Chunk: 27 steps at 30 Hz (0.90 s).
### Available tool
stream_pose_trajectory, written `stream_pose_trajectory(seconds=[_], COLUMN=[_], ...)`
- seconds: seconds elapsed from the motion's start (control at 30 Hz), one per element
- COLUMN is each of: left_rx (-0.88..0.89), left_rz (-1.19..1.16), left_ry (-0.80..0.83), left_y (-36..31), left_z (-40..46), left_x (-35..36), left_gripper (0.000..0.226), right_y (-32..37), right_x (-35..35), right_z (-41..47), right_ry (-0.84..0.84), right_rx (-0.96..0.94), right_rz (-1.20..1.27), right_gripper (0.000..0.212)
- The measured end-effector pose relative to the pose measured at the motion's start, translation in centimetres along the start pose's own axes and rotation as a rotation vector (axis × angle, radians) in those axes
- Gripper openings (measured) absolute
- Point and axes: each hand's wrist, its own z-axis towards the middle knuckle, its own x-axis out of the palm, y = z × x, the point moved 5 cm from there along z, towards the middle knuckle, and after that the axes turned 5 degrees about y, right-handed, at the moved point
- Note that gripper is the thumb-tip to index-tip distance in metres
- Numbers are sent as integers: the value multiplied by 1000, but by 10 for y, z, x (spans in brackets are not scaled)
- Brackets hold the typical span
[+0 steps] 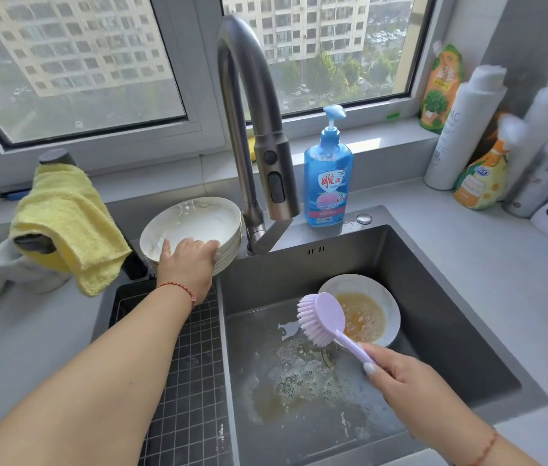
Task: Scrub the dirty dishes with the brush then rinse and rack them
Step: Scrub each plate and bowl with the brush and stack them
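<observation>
At the sink, the person's left hand [191, 260] gripped the near rim of a stack of pale plates [195, 223] at the far left, over the black rack [188, 381]. The right hand's fingers [397, 375] were clenched round the handle of a lilac brush [324, 317], held above the foamy basin [450, 297]. One bowl [363, 311] of yellow residue sat unwashed at the far right of the basin, so the job looked mostly done.

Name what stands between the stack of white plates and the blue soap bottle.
In the head view, the faucet rises between the stack of white plates and the blue soap bottle, with its spray head hanging over the sink's back edge.
</observation>
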Motion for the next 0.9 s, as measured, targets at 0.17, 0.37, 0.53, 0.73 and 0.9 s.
stream_pose_trajectory(seconds=[0.17, 0.37, 0.53, 0.73, 0.9], left_rx=[-40, -81, 138, 152, -225], left_rz=[-17, -61, -166, -284, -607], left_ry=[19, -216, -625, -287, 404], left_y=[0, -16, -62, -121, -164], left_z=[2, -7, -35, -48, -50], left_x=[9, 17, 29, 78, 146], left_gripper=[28, 51, 31, 23, 26], right_y=[-11, -31, -47, -65, -77], right_x=[-9, -23, -33, -42, -48], right_z=[-7, -9, -5, 8, 20], right_ry=[-6, -13, -16, -9, 0], right_rx=[19, 63, 76, 76, 80], right_rz=[29, 49, 56, 32, 34], right_gripper=[33, 37, 31, 26, 24])
